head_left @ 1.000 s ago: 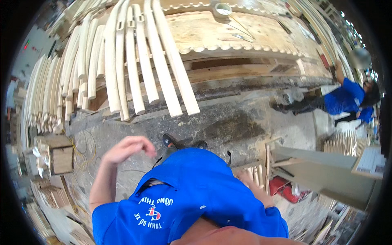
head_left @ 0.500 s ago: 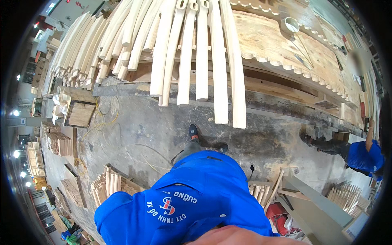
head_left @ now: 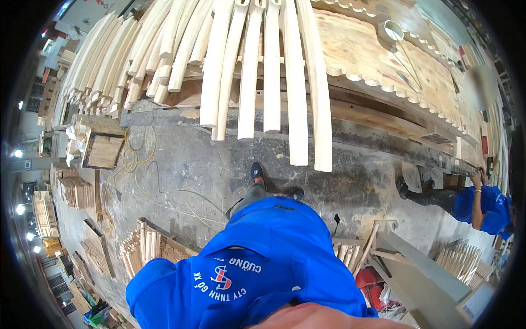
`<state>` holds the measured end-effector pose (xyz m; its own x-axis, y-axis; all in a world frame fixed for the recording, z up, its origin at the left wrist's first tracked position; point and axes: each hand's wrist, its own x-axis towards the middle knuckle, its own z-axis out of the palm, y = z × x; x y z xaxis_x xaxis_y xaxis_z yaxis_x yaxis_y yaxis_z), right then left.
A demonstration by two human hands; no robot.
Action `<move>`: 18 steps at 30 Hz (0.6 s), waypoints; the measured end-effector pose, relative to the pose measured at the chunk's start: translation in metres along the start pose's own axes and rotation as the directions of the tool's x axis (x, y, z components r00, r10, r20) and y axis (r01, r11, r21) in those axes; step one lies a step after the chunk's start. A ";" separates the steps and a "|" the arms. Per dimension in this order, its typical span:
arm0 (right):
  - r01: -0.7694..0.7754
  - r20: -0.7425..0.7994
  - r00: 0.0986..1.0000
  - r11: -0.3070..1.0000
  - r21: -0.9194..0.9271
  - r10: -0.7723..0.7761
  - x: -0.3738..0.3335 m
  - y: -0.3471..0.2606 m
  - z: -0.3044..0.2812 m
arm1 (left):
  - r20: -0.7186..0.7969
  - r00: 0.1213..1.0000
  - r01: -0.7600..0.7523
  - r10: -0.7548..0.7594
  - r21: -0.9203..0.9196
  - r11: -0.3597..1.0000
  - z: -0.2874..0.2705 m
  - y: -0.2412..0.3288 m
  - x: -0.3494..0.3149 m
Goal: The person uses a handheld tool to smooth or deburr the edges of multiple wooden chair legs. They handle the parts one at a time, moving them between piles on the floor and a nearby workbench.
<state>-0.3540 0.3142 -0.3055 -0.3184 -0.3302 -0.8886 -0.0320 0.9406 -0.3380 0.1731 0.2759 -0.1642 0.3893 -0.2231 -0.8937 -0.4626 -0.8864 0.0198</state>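
Long pale wooden pieces (head_left: 297, 98) lie side by side in front of the person, their near ends jutting past the bench's front edge, over the concrete floor (head_left: 192, 159). Three show an oblong slot toward the far end. The person's hands are out of sight, so one cannot tell whether either grip is released or clenched. More curved pieces (head_left: 109, 60) lie close together to the left. To the right, a plywood tabletop (head_left: 361, 46) with scalloped edging bears a round container (head_left: 393, 32) and a thin stick (head_left: 412, 68) beside it. A co-worker (head_left: 482, 205) in blue stands at far right. Yellow cable (head_left: 131, 162) loops across the floor at left, near a wooden box (head_left: 103, 151).
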 end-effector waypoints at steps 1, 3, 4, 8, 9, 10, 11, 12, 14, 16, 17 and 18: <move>0.001 0.003 1.000 1.000 0.003 -0.001 -0.001 0.001 0.002 | -0.005 1.000 -0.013 0.014 0.018 1.000 -0.002 0.004 0.004; 0.009 -0.001 1.000 1.000 0.001 -0.009 -0.001 0.003 0.002 | 0.000 0.999 -0.053 0.053 0.058 0.997 -0.001 0.019 0.014; 0.013 0.008 1.000 1.000 -0.003 -0.013 0.000 0.005 0.005 | 0.000 0.997 -0.072 0.072 0.089 0.993 -0.002 0.028 0.019; 0.093 0.014 0.996 0.988 -0.120 -0.092 0.006 0.007 -0.002 | 0.044 0.977 -0.214 0.210 0.248 0.945 0.012 0.102 0.043; 0.155 0.023 0.988 0.963 -0.220 -0.154 0.010 0.006 -0.007 | 0.056 0.964 -0.263 0.259 0.312 0.913 0.018 0.131 0.049; 0.234 0.026 0.970 0.907 -0.351 -0.240 0.015 0.002 -0.019 | 0.082 0.945 -0.323 0.316 0.390 0.863 0.034 0.161 0.056; 0.274 0.028 0.957 0.866 -0.418 -0.289 0.021 -0.005 -0.033 | 0.122 0.910 -0.405 0.396 0.461 0.790 0.054 0.201 0.056; 0.313 0.032 0.940 0.818 -0.484 -0.340 0.030 -0.025 -0.040 | 0.161 0.876 -0.468 0.454 0.507 0.724 0.071 0.229 0.056; 0.177 0.095 0.978 0.978 0.113 -0.187 0.039 -0.088 -0.033 | 0.467 0.506 -0.829 0.726 0.497 0.258 0.065 0.280 0.071; 0.264 0.104 0.953 0.948 0.177 -0.284 0.037 -0.112 -0.046 | 0.667 0.316 -0.919 0.674 0.039 0.392 0.117 0.331 0.056; 0.323 0.197 0.919 0.938 0.123 -0.342 0.030 -0.147 -0.030 | 0.640 0.386 -0.918 0.664 0.192 0.348 0.111 0.337 0.060; 0.330 0.226 0.917 0.943 0.037 -0.330 0.025 -0.154 -0.035 | 0.734 0.509 -0.754 0.449 0.128 0.644 0.136 0.345 0.047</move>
<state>-0.3899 0.1639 -0.2650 -0.0672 -0.6308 -0.7731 -0.1007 0.7751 -0.6237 -0.0763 0.0144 -0.2601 -0.5948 -0.2140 -0.7749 -0.6934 -0.3510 0.6292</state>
